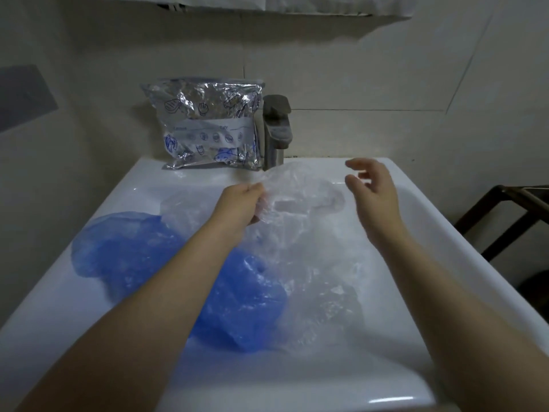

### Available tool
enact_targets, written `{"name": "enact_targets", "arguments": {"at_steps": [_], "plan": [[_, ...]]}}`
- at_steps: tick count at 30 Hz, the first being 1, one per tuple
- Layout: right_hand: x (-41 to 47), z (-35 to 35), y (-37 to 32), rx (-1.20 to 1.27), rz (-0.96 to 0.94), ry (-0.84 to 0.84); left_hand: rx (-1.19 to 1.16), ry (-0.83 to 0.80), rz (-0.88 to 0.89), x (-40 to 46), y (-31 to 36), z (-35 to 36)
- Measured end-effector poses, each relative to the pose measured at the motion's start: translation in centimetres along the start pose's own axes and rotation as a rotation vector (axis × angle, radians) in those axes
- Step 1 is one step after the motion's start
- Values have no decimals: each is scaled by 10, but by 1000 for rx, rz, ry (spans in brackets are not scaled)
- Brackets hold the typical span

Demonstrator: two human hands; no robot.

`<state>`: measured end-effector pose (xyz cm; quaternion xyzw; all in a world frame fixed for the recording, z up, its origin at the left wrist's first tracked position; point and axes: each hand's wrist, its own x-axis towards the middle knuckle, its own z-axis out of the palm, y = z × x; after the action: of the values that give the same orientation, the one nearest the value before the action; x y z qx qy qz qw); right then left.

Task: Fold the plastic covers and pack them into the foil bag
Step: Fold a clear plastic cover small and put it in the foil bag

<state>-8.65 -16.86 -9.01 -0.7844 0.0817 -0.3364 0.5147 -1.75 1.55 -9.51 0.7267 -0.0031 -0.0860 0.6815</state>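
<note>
A white sink (416, 209) holds a crumpled blue cover (124, 248) and clear covers (320, 263); a foil bag (208, 126) stands on its back rim beside the tap (276, 129).

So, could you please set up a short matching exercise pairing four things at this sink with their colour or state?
Things:
1. foil bag
2. blue cover
3. left hand
4. right hand

States:
A. lies crumpled in the sink, under the left forearm
B. open, holds nothing
C. stands behind the basin beside the tap
D. pinches the clear cover

Pairs: 1-C, 2-A, 3-D, 4-B
</note>
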Motion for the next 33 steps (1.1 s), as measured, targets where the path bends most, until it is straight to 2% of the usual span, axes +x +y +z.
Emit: {"name": "enact_targets", "arguments": {"at_steps": [1,2,3,5,8,11,13,15,17,19,21,24,26,28,29,31,33], "plan": [[-6,1,-6,-139,-265,-19,-5,-1,2,1,0,1],[-13,6,-10,-241,-439,-104,-15,-4,3,0,0,1],[-19,14,-13,-336,-494,-218,-37,-13,7,-2,2,2],[-23,30,-11,-549,-393,-385,-130,-69,45,-7,6,2],[-22,40,-2,-620,-284,-579,-297,-181,93,-15,10,-2],[-24,35,7,-774,-152,-783,-371,-175,87,-15,10,-8],[-24,29,10,-874,-110,-773,-166,-71,91,-12,9,-9],[-21,24,11,-909,-174,-689,95,72,152,-7,5,-13],[-20,22,11,-942,-308,-650,351,121,354,-5,0,-19],[-23,26,6,-929,-408,-624,605,84,587,-7,-1,-21],[-28,30,0,-932,-489,-628,728,2,701,-11,-3,-17],[-33,33,-9,-926,-566,-681,950,-48,702,-5,-13,-14],[-33,28,-11,-834,-624,-648,1083,-50,625,-1,-17,-19],[-31,23,-11,-765,-620,-636,1058,-6,566,4,-19,-27],[-28,19,-10,-761,-579,-651,971,3,541,6,-20,-31],[-20,12,-8,-767,-494,-645,687,13,474,5,-17,-36],[-12,4,-5,-710,-424,-557,423,22,395,5,-11,-41]]}}
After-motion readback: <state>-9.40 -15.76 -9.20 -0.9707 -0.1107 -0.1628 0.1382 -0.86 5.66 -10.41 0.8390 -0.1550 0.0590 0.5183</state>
